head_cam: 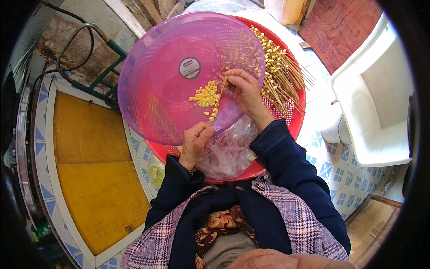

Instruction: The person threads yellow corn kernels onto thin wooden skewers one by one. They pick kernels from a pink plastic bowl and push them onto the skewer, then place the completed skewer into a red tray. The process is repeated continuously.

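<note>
A thin stick (220, 97) with small yellow kernel-like pieces on it slants over a translucent purple plastic basket (137, 90). My left hand (196, 143) pinches its lower end at the basket's near edge. Its upper end is between the thumb and fingers of my right hand (243, 88). Beside the stick, loose yellow pieces (205, 95) lie in a small heap in the basket. The basket rests on a larger red plastic basket (299, 111), which holds a bundle of sticks tipped with yellow pieces (273, 55) on the right. Crumpled clear plastic bags (226, 153) lie nearest my body.
At the right stands a white plastic tub (356, 134), with a reddish wooden board (339, 27) behind it. A green metal frame (109, 67) is at the upper left, above yellow panels (97, 168). Blue-and-white tiles (339, 168) cover the floor.
</note>
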`<action>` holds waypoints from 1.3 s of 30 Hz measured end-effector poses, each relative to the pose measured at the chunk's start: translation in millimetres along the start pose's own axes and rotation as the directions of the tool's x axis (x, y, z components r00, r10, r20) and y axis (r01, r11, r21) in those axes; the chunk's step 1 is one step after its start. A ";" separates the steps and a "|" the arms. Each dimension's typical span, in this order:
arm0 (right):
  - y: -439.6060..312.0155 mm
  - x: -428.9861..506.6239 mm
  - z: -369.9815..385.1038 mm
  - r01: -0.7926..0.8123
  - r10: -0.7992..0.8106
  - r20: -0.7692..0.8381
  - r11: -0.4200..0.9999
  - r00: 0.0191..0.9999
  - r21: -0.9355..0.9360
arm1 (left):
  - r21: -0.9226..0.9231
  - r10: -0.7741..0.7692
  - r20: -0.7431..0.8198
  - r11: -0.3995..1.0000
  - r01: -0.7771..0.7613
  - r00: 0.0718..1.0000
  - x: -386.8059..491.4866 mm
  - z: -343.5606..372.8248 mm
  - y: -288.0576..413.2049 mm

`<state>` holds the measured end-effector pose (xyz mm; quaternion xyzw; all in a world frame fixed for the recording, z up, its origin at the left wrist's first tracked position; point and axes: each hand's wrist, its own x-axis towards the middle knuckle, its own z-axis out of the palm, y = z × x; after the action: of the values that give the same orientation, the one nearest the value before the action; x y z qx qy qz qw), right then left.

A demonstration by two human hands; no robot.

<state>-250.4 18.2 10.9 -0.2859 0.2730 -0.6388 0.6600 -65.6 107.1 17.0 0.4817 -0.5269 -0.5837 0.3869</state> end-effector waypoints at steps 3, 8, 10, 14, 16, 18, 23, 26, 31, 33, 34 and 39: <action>-1.9 0.4 -0.3 -0.025 0.025 -0.008 1.000 1.000 -0.014 | 0.002 0.013 0.002 1.000 -0.013 1.000 -0.5 0.2 -0.4; -4.4 -0.1 -0.3 -0.040 0.040 0.023 0.999 0.999 -0.011 | 0.045 0.038 -0.011 0.998 -0.037 0.999 -1.4 0.4 -3.7; -5.5 0.2 -0.9 -0.054 0.054 0.043 0.999 0.998 -0.004 | 0.099 0.075 -0.020 0.992 -0.073 0.997 -1.1 0.5 -6.0; -4.8 1.1 -0.7 -0.064 0.064 0.056 0.998 0.996 0.002 | 0.164 0.170 -0.029 0.973 -0.163 0.985 0.4 1.4 -10.0; -3.4 1.7 0.5 -0.059 0.058 0.050 0.998 0.997 0.002 | 0.162 0.181 -0.032 0.971 -0.174 0.983 0.7 1.3 -10.7; -2.5 1.9 1.3 -0.060 0.059 0.044 0.998 0.997 0.008 | 0.173 0.178 -0.034 0.970 -0.169 0.984 0.6 1.1 -11.0; -2.2 0.5 1.6 -0.063 0.062 0.041 0.998 0.997 0.021 | 0.185 0.174 -0.033 0.969 -0.165 0.984 0.5 0.6 -11.6; -1.8 0.2 1.5 -0.072 0.070 0.045 0.997 0.997 0.029 | 0.184 0.175 -0.030 0.969 -0.166 0.984 0.9 0.6 -12.1; 0.3 -0.4 2.1 -0.092 0.091 0.042 0.995 0.995 0.035 | 0.243 0.213 -0.057 0.951 -0.194 0.975 0.4 2.2 -12.1; 0.7 -0.7 2.2 -0.093 0.091 0.039 0.995 0.995 0.030 | 0.329 0.288 -0.073 0.911 -0.249 0.955 1.3 3.6 -11.8; 1.2 -0.6 2.4 -0.096 0.095 0.022 0.995 0.995 0.014 | 0.351 0.306 -0.075 0.899 -0.262 0.949 1.4 4.0 -11.6; 2.6 -0.1 3.5 -0.074 0.074 0.010 0.997 0.997 -0.018 | 0.435 0.398 -0.071 0.837 -0.330 0.915 2.8 7.2 -9.5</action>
<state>-246.0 18.4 11.4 -0.2847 0.2856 -0.6099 0.6821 -72.7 107.6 7.0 0.4882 -0.6880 -0.3337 0.4207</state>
